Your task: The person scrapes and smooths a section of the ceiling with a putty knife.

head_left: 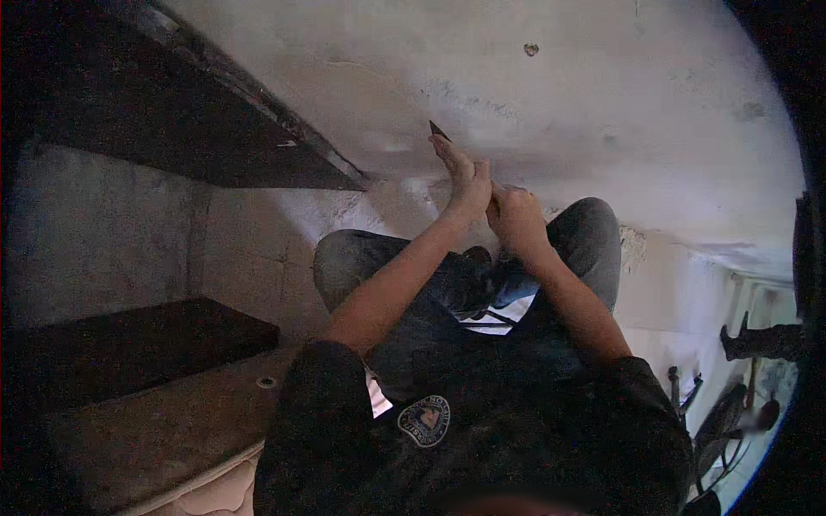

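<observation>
Two dark slabs stand on the left, both fading into the black rim: an upper slab (189, 95) towards 10 o'clock and a lower slab (146, 344) towards 8. One small ring (267, 383) sits on a brown panel (202, 413) nearer 7, and one quilted pale edge (219, 492) is cut off below it. Towards 12, one dark pointed tool (437, 131) shows its tip against the wall (602, 95); the left hand (467, 182) hides its middle — fingers mostly straight along it, whether gripping I cannot tell. The right hand (519, 213), nearer 2, is curled closed on its rear end, almost wholly covered. Two knees (594, 236) flank the forearms, which partly block the shadowed gap between. One hole (531, 50) marks the wall at 1 o'clock. Past 3, one boot-like shape (761, 342) and dark clutter (727, 421) at 4 — too murky to count
</observation>
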Action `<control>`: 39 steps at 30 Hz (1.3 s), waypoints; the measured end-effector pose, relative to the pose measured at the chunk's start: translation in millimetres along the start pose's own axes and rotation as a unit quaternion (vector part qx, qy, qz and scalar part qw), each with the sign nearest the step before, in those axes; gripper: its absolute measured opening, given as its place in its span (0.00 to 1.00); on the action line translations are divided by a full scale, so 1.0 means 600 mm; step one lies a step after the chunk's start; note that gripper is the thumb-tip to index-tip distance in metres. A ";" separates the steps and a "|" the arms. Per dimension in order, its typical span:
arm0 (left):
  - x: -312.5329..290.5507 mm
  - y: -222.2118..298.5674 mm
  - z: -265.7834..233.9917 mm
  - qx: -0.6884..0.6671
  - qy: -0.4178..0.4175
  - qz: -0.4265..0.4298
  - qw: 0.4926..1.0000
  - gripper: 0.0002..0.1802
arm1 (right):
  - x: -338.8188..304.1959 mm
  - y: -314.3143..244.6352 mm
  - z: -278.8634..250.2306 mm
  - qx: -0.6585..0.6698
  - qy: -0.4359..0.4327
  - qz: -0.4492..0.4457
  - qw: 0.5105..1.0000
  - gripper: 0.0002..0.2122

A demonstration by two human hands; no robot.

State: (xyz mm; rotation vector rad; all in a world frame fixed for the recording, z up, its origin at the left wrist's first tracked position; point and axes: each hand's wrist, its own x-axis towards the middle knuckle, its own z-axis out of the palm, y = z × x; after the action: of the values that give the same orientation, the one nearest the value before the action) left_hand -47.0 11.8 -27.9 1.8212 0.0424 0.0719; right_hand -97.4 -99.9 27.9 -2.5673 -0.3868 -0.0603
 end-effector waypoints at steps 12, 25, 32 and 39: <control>0.021 -0.025 -0.076 -0.055 0.002 -0.066 0.996 0.52 | 0.043 -0.059 0.028 -0.019 -0.091 0.007 0.996 0.08; 0.004 0.045 -0.044 -0.065 -0.003 0.028 0.997 0.53 | 0.011 -0.058 -0.017 0.032 -0.001 0.021 0.999 0.04; 0.003 0.051 -0.043 -0.037 -0.024 0.030 0.999 0.51 | 0.013 -0.067 -0.030 0.033 0.029 0.012 0.999 0.05; 0.024 0.047 -0.068 -0.078 0.019 0.013 0.997 0.53 | 0.040 -0.071 -0.013 0.042 0.009 -0.007 0.999 0.06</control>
State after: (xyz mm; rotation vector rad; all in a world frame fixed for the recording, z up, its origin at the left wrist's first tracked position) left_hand -35.7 45.0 9.8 1.6638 0.0390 0.1249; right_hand -86.3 -62.9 59.0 -2.4804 -0.3926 -0.0710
